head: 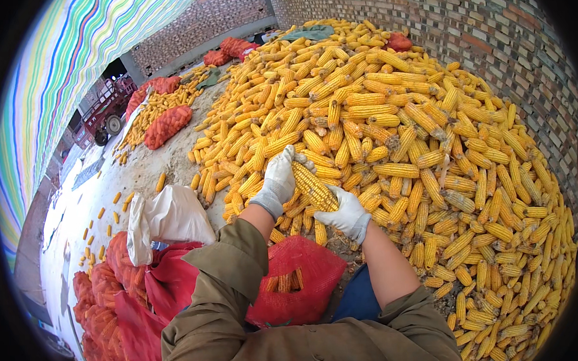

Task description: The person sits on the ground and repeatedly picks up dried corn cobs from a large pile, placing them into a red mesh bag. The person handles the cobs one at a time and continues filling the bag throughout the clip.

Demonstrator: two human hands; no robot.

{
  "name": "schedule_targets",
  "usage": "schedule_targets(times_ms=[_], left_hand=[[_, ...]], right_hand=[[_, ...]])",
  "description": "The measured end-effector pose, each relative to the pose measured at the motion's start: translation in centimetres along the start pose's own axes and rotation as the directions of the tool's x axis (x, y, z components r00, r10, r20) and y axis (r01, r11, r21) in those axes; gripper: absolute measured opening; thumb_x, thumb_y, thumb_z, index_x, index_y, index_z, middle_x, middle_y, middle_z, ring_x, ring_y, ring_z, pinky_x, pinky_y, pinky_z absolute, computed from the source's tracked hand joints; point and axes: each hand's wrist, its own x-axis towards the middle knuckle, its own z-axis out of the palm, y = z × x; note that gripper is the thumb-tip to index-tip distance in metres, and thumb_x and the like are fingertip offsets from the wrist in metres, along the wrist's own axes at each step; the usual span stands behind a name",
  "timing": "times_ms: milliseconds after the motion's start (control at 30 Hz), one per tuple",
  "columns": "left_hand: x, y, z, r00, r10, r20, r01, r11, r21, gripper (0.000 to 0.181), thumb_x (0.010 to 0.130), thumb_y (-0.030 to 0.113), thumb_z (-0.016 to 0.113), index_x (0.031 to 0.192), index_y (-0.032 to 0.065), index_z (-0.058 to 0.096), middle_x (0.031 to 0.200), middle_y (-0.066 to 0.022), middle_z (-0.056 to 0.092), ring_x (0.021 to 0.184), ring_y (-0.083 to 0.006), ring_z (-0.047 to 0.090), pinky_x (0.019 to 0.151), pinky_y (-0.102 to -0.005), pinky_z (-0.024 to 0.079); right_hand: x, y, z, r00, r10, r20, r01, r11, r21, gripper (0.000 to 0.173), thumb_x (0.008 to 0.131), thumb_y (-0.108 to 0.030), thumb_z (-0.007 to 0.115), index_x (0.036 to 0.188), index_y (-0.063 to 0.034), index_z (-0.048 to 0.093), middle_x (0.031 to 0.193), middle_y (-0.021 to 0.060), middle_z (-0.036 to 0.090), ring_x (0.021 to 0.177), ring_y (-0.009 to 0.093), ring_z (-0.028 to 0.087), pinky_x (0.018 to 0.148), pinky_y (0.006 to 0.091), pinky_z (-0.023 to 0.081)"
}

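One yellow ear of corn [313, 187] is held slantwise between my two hands, over the near edge of a large heap of husked corn ears [382, 115]. My left hand [281, 176], in a white work glove with a grey cuff, grips its upper end. Around the lower end closes my right hand [345, 214], gloved the same way. Below my hands a red mesh bag [297, 275] lies with its mouth partly open. Several corn ears or cobs [285, 282] show inside it.
Filled red mesh bags [105, 306] and a white sack [173, 215] lie at my left. Farther off are a smaller corn pile [160, 108], another filled bag [167, 126] and a cargo tricycle [103, 113]. A brick wall [456, 36] bounds the heap; striped sheeting [75, 68] hangs at left.
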Motion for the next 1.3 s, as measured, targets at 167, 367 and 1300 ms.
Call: schedule_targets(times_ms=[167,367,1300], left_hand=[[0.3,0.4,0.7,0.988,-0.116,0.097,0.14,0.945,-0.294,0.034,0.109,0.04,0.037,0.088,0.0149,0.046,0.073,-0.0035,0.048,0.063,-0.0269,0.052,0.079,-0.0537,0.052],[1.1,0.3,0.9,0.943,-0.333,-0.022,0.331,0.941,-0.062,0.039,0.108,0.042,0.04,0.091,0.01,0.055,0.058,-0.0008,0.044,0.059,-0.023,0.05,0.078,-0.0462,0.054],[-2.1,-6.7,-3.8,0.854,-0.495,0.16,0.47,0.866,0.172,0.103,0.08,0.091,0.038,0.131,0.0036,0.055,0.088,-0.015,0.067,0.066,-0.0259,0.07,0.049,-0.0393,0.059]], right_hand=[[0.8,-0.2,-1.9,0.999,-0.04,0.026,0.043,0.992,-0.121,0.085,0.073,-0.015,0.087,0.144,0.0048,0.046,0.126,0.011,0.064,0.113,0.017,0.06,0.098,0.0306,0.049],[0.9,-0.9,-4.5,0.988,-0.003,0.154,0.05,0.951,-0.306,0.086,0.069,-0.018,0.086,0.144,0.0011,0.048,0.129,0.0109,0.065,0.114,0.014,0.059,0.102,0.0322,0.047],[4.8,3.1,-7.7,0.634,0.167,-0.755,-0.119,0.986,0.118,0.031,0.107,-0.028,0.049,0.11,0.0002,0.061,0.076,0.0044,0.061,0.064,0.013,0.057,0.061,0.0347,0.051]])
